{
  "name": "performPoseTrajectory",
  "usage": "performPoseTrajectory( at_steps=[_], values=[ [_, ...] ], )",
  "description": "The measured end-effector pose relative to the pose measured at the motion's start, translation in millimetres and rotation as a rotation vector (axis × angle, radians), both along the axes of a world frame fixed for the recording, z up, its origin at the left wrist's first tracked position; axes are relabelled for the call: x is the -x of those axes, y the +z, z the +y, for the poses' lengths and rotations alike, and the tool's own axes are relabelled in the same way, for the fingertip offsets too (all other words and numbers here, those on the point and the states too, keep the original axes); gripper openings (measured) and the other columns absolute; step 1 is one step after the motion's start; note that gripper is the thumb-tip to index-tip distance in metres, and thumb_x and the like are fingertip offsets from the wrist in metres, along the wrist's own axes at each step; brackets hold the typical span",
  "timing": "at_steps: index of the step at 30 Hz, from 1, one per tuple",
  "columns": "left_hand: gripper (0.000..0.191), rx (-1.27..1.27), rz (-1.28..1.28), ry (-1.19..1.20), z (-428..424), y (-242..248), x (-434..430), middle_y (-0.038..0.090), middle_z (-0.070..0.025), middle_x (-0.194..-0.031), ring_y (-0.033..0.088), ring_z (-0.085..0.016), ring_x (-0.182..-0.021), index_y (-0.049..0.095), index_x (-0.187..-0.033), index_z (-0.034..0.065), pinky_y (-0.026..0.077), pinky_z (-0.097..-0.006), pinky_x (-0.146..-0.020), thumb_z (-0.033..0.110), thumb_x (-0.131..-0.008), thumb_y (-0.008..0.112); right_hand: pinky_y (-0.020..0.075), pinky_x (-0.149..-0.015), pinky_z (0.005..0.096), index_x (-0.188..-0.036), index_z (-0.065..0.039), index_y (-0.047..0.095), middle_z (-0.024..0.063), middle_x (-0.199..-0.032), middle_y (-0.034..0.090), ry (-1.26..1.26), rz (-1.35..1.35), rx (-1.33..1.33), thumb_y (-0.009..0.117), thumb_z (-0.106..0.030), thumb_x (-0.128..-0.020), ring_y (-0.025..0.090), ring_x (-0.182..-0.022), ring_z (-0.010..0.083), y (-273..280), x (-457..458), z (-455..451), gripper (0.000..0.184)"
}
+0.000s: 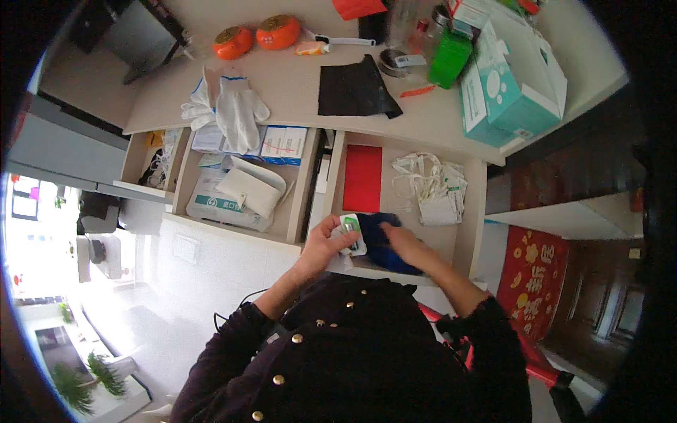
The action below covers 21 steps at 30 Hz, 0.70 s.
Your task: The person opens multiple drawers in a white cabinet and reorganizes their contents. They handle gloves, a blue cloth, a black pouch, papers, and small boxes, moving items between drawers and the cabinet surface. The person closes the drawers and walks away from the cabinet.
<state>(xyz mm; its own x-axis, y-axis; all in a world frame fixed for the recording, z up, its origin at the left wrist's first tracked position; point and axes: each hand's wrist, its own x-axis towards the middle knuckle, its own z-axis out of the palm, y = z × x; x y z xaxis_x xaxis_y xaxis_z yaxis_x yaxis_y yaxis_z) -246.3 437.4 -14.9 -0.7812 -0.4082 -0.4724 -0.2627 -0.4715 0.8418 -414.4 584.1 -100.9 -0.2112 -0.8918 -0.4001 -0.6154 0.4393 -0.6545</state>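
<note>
My left hand (330, 240) grips a small white and green package (351, 232) over the front of the right-hand open drawer (476, 211). My right hand (404, 246), somewhat blurred, rests on a dark blue cloth item (378, 248) inside that drawer; its fingertips sit against the fabric, and whether they pinch it I cannot tell. Behind the cloth lies a flat red envelope or card (363, 177). Farther right in the drawer are white packets (441, 203) with a tangle of whitish straps or cord (420, 166).
Left of my hands, another open drawer holds small boxes (284, 143), a white pouch (251, 187) and a plastic pack (206, 203). White gloves (238, 111) hang over the counter edge. On the counter stand a black cloth (354, 87), orange round jars (277, 31) and a teal carton (508, 100).
</note>
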Motion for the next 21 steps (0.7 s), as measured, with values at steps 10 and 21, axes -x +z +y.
performPoseTrajectory(
  at_steps=[10, 21],
  values=[
    [0.024, 0.234, -0.050, -0.056, -1.6, -17.1, 0.4, 0.060, 0.0003, -0.090, 0.055, -0.007, -0.080, 0.055, -0.101, 0.0057, 0.045, -0.0234, -0.072, 0.015, -0.083, 0.068, 0.0474, -0.085, 0.0395, -0.132, -0.005, 0.046, 0.0252, -0.104, 0.062, -0.037, -0.253, -0.155, 0.066, -0.014, -0.070, 0.061, -0.098, 0.0316, -3.8, 20.1, 14.1, 0.066],
    [0.032, 0.305, -0.110, -0.081, -0.3, -21.0, 6.4, 0.062, -0.0024, -0.095, 0.056, -0.011, -0.087, 0.057, -0.106, 0.0041, 0.044, -0.0266, -0.080, 0.023, -0.083, 0.070, 0.0443, -0.093, 0.0396, -0.122, -0.006, 0.057, 0.0202, -0.119, 0.057, 0.121, 0.169, -0.722, 0.058, -0.022, -0.066, 0.056, -0.107, 0.0351, 68.2, 69.0, 50.5, 0.059]
  ],
)
